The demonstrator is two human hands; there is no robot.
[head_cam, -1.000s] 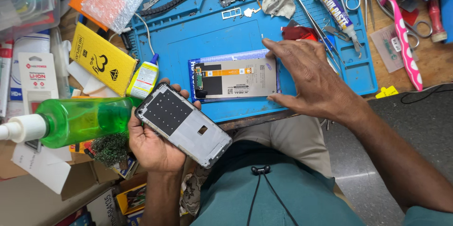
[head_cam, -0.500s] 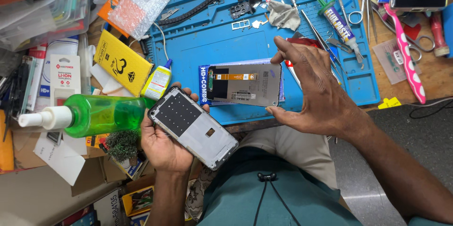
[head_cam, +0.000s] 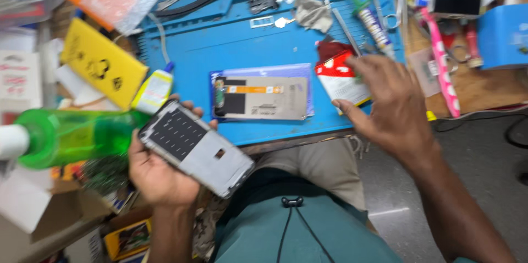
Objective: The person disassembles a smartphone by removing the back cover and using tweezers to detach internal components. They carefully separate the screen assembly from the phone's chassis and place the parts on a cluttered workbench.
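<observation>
My left hand point(head_cam: 157, 178) holds an opened phone body point(head_cam: 195, 147), grey with a dark gridded panel, over my lap at the bench's near edge. A flat phone display part point(head_cam: 261, 97) with an orange strip lies on a bluish sheet on the blue work mat point(head_cam: 220, 43). My right hand point(head_cam: 393, 106) hovers open to the right of it, fingers spread, fingertips over a red and white packet point(head_cam: 338, 79). The hand holds nothing.
A green spray bottle point(head_cam: 71, 136) lies at the left, beside a yellow box point(head_cam: 102, 68) and a small glue bottle point(head_cam: 154, 90). Tweezers, a green-handled screwdriver point(head_cam: 366, 13), a tube, a crumpled cloth point(head_cam: 311, 13) and pink-handled tool point(head_cam: 440, 65) crowd the mat's far and right side.
My right hand has lifted off the display part and moved right to the red and white packet. The left hand keeps holding the phone body. The camera view shifted.
</observation>
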